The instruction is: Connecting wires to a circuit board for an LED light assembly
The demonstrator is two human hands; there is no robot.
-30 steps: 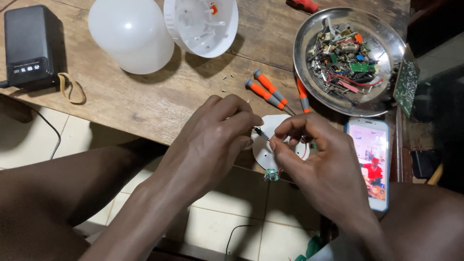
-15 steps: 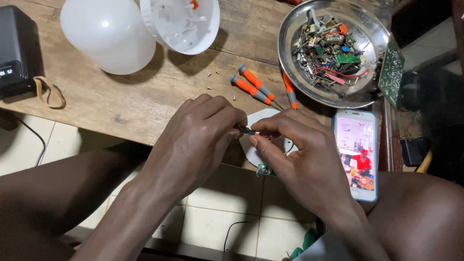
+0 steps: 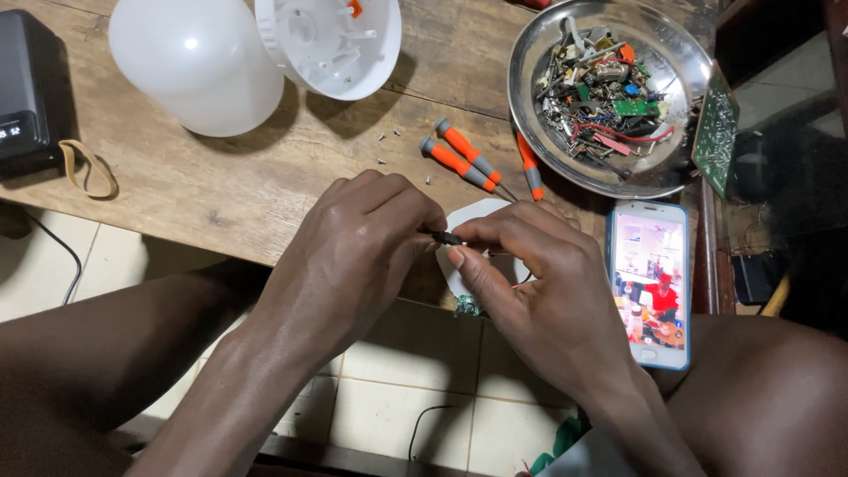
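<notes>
My left hand (image 3: 358, 252) and my right hand (image 3: 534, 283) meet at the wooden table's near edge, over a round white board (image 3: 468, 216) that they mostly hide. Between the fingertips of both hands is a thin dark wire or tool tip (image 3: 442, 237). A small green component (image 3: 466, 306) pokes out under the right hand. Just beyond the hands lie three orange-handled screwdrivers (image 3: 464, 159).
A white bulb dome (image 3: 190, 66) and its white housing (image 3: 331, 40) sit at the back. A metal bowl (image 3: 676, 62) holds electronic scraps, with a green circuit board (image 3: 715, 132) beside it. A phone (image 3: 647, 283) lies at right, a black box (image 3: 22, 84) and rubber band (image 3: 88, 168) at left. Small screws (image 3: 389, 137) are scattered about.
My view has shifted a little, so the table things sit further left in the picture. Both hands stay together over the white board, fingers still pinched on the thin piece.
</notes>
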